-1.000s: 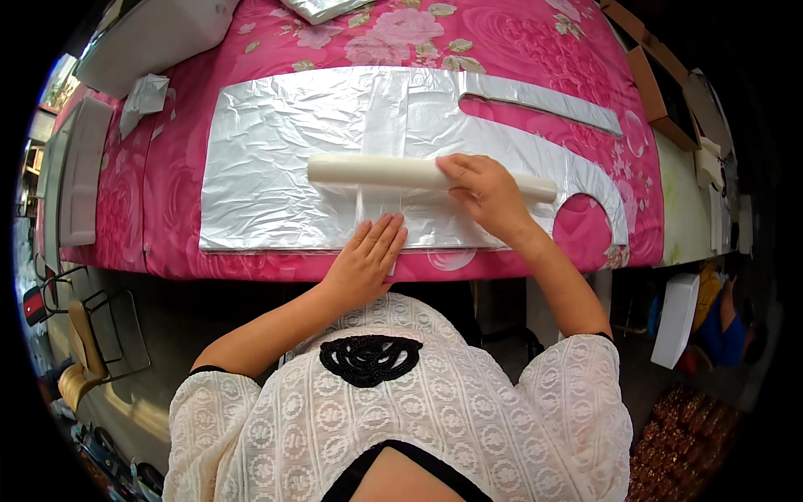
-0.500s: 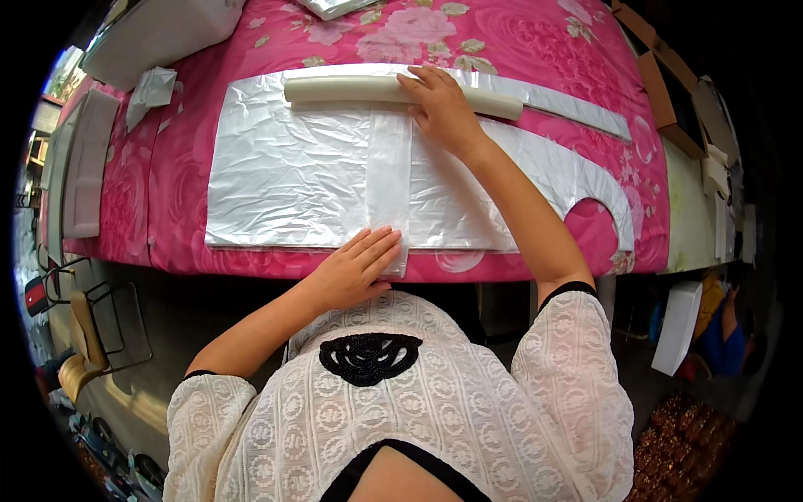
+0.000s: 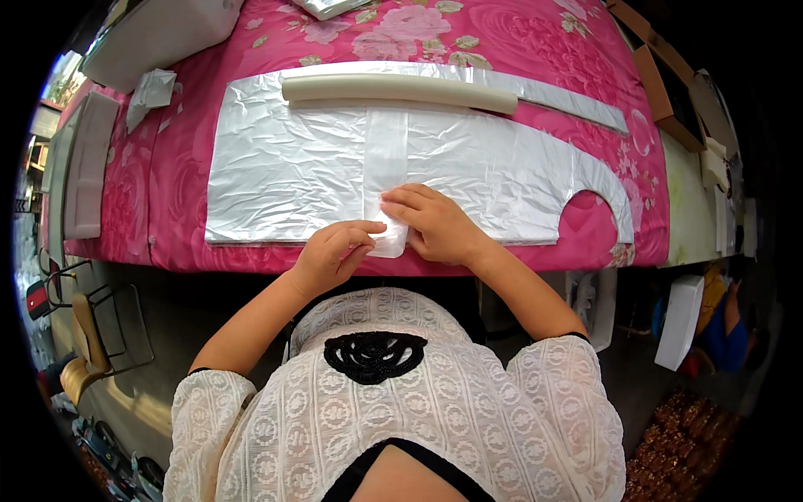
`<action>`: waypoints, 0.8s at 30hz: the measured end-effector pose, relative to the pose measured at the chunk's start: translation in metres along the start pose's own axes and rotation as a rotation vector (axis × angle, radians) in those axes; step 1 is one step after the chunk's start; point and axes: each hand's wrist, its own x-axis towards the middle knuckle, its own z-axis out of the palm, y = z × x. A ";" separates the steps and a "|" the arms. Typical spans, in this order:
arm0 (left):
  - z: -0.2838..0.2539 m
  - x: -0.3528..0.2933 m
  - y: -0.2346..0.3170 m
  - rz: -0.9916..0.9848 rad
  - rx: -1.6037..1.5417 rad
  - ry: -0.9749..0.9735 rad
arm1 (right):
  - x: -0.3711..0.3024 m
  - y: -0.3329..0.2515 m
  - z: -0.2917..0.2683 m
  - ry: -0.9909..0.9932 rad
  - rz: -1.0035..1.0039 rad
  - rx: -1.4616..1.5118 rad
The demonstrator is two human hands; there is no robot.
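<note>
Translucent strip (image 3: 386, 151) crosses wrinkled silvery sheet (image 3: 288, 171).

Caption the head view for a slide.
Left hand and right hand at the near end of the strip, roll beyond on the silver sheet.

Pink floral cloth (image 3: 535, 50) covers most of the surface (image 3: 690, 209). On it lie silvery sheeting (image 3: 284, 167), a white scrap (image 3: 152, 89) and a white box (image 3: 163, 46).
</note>
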 end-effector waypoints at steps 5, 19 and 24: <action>-0.019 -0.004 -0.012 0.020 -0.079 -0.057 | 0.003 0.005 0.012 0.157 0.041 -0.013; -0.006 0.026 -0.037 0.023 0.388 -0.156 | 0.007 0.013 0.007 0.254 0.146 -0.043; 0.004 0.050 -0.038 -0.639 -0.063 0.166 | 0.046 0.014 -0.017 0.046 0.834 0.417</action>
